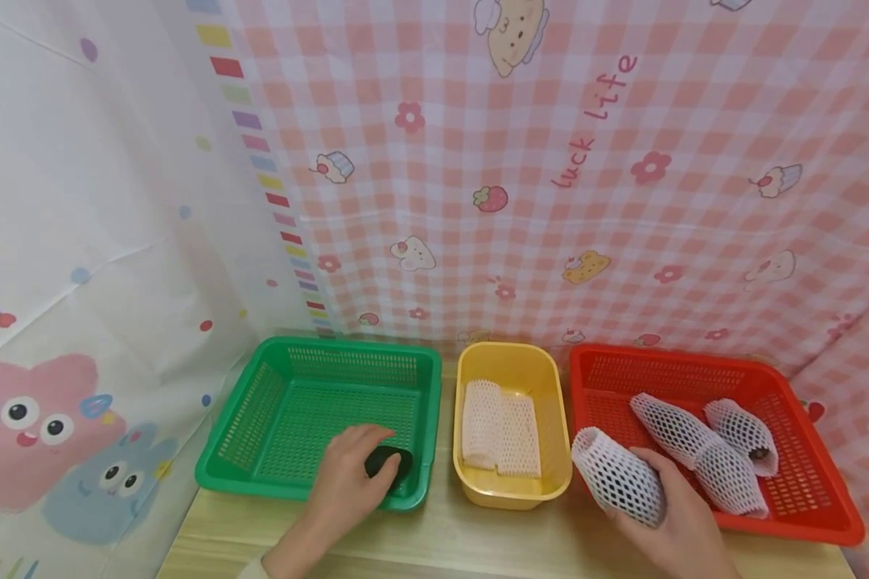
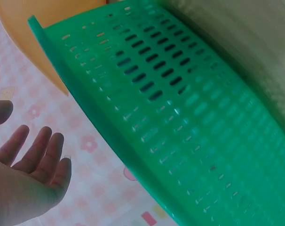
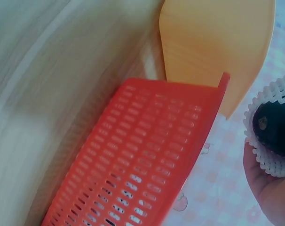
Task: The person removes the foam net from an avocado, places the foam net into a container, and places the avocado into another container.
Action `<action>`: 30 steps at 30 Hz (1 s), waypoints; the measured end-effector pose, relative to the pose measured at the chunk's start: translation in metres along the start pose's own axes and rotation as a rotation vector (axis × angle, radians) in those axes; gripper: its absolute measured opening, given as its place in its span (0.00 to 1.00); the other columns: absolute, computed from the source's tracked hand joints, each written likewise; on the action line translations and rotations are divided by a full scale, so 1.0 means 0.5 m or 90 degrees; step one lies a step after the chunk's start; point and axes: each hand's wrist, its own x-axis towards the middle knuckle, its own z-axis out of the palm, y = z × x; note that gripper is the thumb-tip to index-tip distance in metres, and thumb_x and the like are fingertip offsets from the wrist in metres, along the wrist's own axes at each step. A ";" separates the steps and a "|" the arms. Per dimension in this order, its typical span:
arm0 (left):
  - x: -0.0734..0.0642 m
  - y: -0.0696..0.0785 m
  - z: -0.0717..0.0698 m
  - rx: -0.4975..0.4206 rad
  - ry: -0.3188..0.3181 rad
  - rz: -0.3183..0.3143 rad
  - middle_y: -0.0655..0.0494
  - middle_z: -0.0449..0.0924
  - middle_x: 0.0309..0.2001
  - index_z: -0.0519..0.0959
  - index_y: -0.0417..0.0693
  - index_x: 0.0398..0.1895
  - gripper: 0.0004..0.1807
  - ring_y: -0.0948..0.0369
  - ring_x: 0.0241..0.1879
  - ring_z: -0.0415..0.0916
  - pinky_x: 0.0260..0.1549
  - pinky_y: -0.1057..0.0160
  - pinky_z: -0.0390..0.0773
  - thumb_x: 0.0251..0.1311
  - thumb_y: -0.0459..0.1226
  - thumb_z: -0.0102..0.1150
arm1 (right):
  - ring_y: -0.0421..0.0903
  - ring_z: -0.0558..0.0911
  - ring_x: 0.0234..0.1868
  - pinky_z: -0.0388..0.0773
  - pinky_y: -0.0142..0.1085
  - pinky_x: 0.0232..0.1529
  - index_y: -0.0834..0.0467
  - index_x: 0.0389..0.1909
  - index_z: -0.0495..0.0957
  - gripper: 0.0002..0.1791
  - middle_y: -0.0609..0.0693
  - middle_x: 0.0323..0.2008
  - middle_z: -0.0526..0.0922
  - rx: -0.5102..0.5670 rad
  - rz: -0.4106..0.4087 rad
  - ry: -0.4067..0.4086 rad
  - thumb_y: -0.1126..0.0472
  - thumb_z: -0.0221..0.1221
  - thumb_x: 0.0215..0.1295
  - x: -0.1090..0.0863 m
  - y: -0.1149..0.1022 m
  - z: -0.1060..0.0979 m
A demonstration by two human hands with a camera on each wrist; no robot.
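Observation:
My left hand (image 1: pixel 351 474) is over the right side of the green basket (image 1: pixel 257 474), beside a dark avocado (image 1: pixel 382 461) lying in it. In the left wrist view, the fingers (image 2: pixel 51 155) are loosely spread with nothing between them; dark shapes show through the basket's slots. My right hand (image 1: pixel 677 515) grips an avocado in a white foam net (image 1: pixel 619 478) above the near left rim of the red basket (image 1: pixel 789 527). The right wrist view shows the dark avocado's end (image 3: pixel 276 127) inside the net's open end.
Between the baskets stands a yellow bin (image 1: pixel 510 490) with two flat foam nets (image 1: pixel 481 426) inside. The red basket contains three netted pieces (image 1: pixel 731 478). A wooden table (image 1: pixel 434 539) supports everything, with a checked pink cloth (image 1: pixel 521 241) behind.

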 end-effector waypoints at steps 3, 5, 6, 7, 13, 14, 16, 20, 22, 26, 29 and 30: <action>-0.005 0.008 0.005 -0.027 -0.002 -0.010 0.57 0.87 0.47 0.88 0.48 0.47 0.16 0.57 0.50 0.82 0.49 0.47 0.79 0.55 0.33 0.77 | 0.37 0.79 0.43 0.69 0.19 0.44 0.58 0.65 0.73 0.46 0.51 0.50 0.84 0.009 -0.005 -0.013 0.57 0.84 0.43 -0.008 -0.007 0.005; -0.009 0.012 0.008 -0.042 -0.001 -0.009 0.57 0.87 0.47 0.87 0.49 0.47 0.16 0.57 0.50 0.82 0.50 0.47 0.79 0.55 0.32 0.77 | 0.36 0.79 0.43 0.71 0.21 0.45 0.59 0.64 0.74 0.46 0.49 0.50 0.84 0.015 -0.019 -0.014 0.58 0.85 0.41 -0.014 -0.011 0.010; -0.011 0.013 0.010 -0.046 0.001 -0.003 0.56 0.87 0.47 0.87 0.48 0.47 0.16 0.57 0.50 0.82 0.49 0.47 0.79 0.54 0.32 0.76 | 0.36 0.79 0.43 0.72 0.23 0.45 0.59 0.63 0.74 0.46 0.48 0.50 0.83 0.018 -0.026 -0.015 0.59 0.85 0.40 -0.017 -0.014 0.012; -0.013 0.015 0.012 -0.050 0.001 0.002 0.56 0.87 0.47 0.87 0.48 0.47 0.16 0.57 0.50 0.82 0.49 0.48 0.79 0.54 0.31 0.76 | 0.36 0.79 0.44 0.73 0.24 0.45 0.59 0.63 0.75 0.46 0.47 0.50 0.83 0.022 -0.030 -0.017 0.60 0.85 0.39 -0.021 -0.016 0.015; -0.024 0.021 0.024 -0.077 -0.009 0.003 0.58 0.87 0.48 0.87 0.48 0.48 0.16 0.59 0.51 0.81 0.51 0.48 0.80 0.56 0.32 0.76 | 0.35 0.79 0.46 0.80 0.35 0.45 0.55 0.61 0.76 0.46 0.42 0.50 0.82 0.034 -0.028 -0.053 0.56 0.86 0.37 -0.033 -0.032 0.029; -0.025 0.023 0.025 -0.082 -0.013 0.001 0.58 0.87 0.48 0.87 0.48 0.49 0.16 0.59 0.51 0.81 0.51 0.49 0.80 0.56 0.32 0.76 | 0.35 0.80 0.46 0.80 0.36 0.46 0.54 0.61 0.76 0.46 0.41 0.50 0.82 0.037 -0.031 -0.060 0.56 0.86 0.37 -0.034 -0.034 0.031; -0.029 0.025 0.030 -0.090 -0.019 0.007 0.58 0.87 0.49 0.87 0.47 0.49 0.16 0.59 0.52 0.81 0.52 0.49 0.80 0.56 0.32 0.75 | 0.35 0.80 0.46 0.81 0.36 0.46 0.53 0.61 0.77 0.46 0.40 0.50 0.82 0.037 -0.036 -0.072 0.55 0.86 0.36 -0.037 -0.037 0.034; -0.038 0.031 0.039 -0.110 -0.029 0.022 0.58 0.86 0.50 0.87 0.44 0.50 0.17 0.59 0.53 0.80 0.52 0.52 0.81 0.56 0.31 0.76 | 0.36 0.80 0.47 0.81 0.37 0.49 0.54 0.60 0.78 0.47 0.39 0.50 0.82 0.031 -0.056 -0.095 0.57 0.87 0.32 -0.042 -0.044 0.041; -0.041 0.035 0.042 -0.118 -0.028 0.036 0.58 0.85 0.50 0.86 0.42 0.50 0.17 0.59 0.53 0.80 0.52 0.54 0.81 0.56 0.30 0.76 | 0.36 0.80 0.49 0.81 0.38 0.50 0.53 0.59 0.78 0.47 0.39 0.51 0.81 0.024 -0.048 -0.117 0.56 0.87 0.32 -0.044 -0.047 0.045; -0.048 0.045 0.048 -0.120 -0.014 0.071 0.56 0.85 0.50 0.86 0.41 0.50 0.18 0.58 0.52 0.80 0.51 0.54 0.81 0.54 0.28 0.76 | 0.36 0.80 0.50 0.81 0.38 0.51 0.52 0.60 0.78 0.46 0.37 0.52 0.81 0.028 -0.041 -0.149 0.52 0.87 0.34 -0.050 -0.050 0.055; -0.054 0.050 0.054 -0.116 0.001 0.098 0.54 0.86 0.50 0.86 0.43 0.49 0.19 0.57 0.51 0.81 0.51 0.52 0.81 0.53 0.27 0.76 | 0.37 0.81 0.50 0.82 0.39 0.49 0.53 0.59 0.78 0.47 0.39 0.51 0.82 0.024 -0.084 -0.140 0.48 0.87 0.33 -0.056 -0.044 0.067; -0.056 0.052 0.056 -0.120 0.003 0.107 0.54 0.86 0.50 0.86 0.44 0.50 0.19 0.57 0.51 0.81 0.51 0.52 0.81 0.53 0.27 0.76 | 0.37 0.81 0.50 0.82 0.39 0.49 0.53 0.59 0.79 0.47 0.39 0.51 0.82 0.021 -0.104 -0.135 0.48 0.87 0.32 -0.057 -0.040 0.072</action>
